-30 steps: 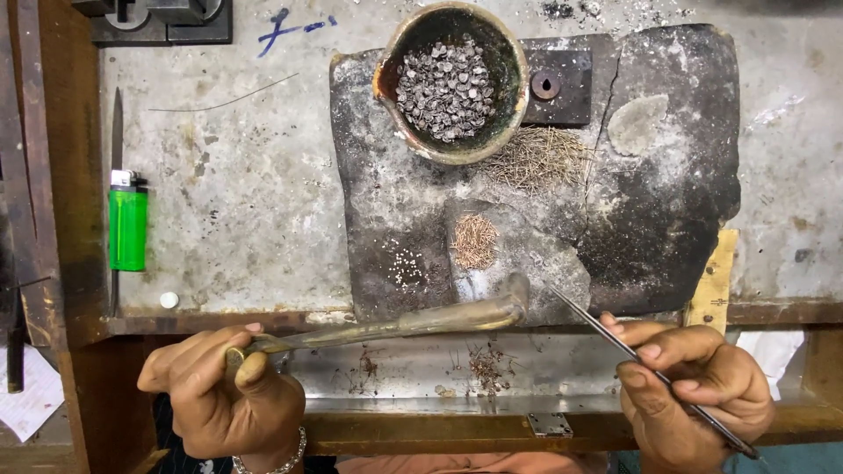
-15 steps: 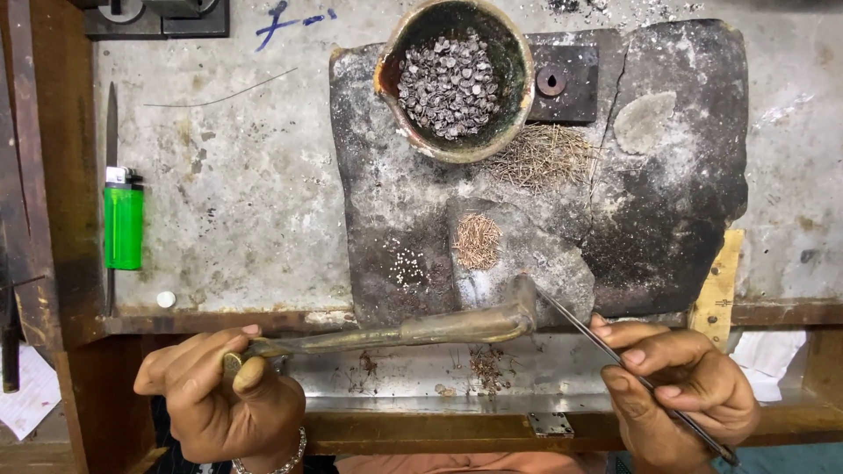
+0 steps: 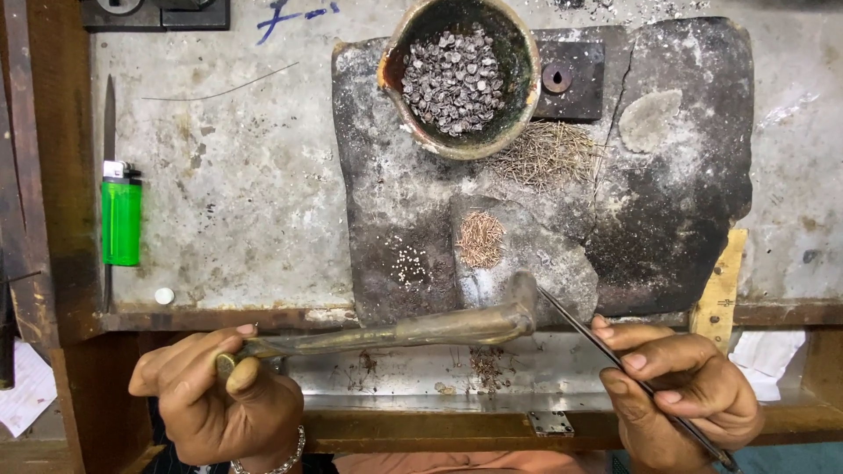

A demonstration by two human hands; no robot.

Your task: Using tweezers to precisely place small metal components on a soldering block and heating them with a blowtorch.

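Left hand point(image 3: 215, 399) down in the lower corner, fingers curled tight round the thin end of a brass blowpipe point(image 3: 404, 329), thumb pressed on top. Above it, a green lighter point(image 3: 120, 219) lies upright on the pitted grey bench top point(image 3: 237, 184), with a dark slim blade point(image 3: 108, 114) alongside it and a small white disc point(image 3: 163, 296) just below; that stretch of bench between lighter and block is bare, scratched metal. The pipe runs rightward, thickening, dull and tarnished, and turns up at a stubby nozzle over the near edge of the charred black block point(image 3: 676, 202). That block is cracked, ashy and rough-edged. On it, a patch of tiny pale beads point(image 3: 411, 263), then a little heap of short copper-coloured wire bits point(image 3: 481, 239), then a looser tangle of fine pale wires point(image 3: 549, 154) higher up. At the block's top sits a round, crusted clay bowl point(image 3: 522, 96) full of small grey metal pieces point(image 3: 452, 79). Just beside the nozzle comes the point of dark, slender tweezers point(image 3: 615, 362), slanting down into the right hand point(image 3: 680, 395), which pinches them between thumb and fingers. Below the bench edge, a shiny metal tray point(image 3: 544, 373) catches reddish filings.
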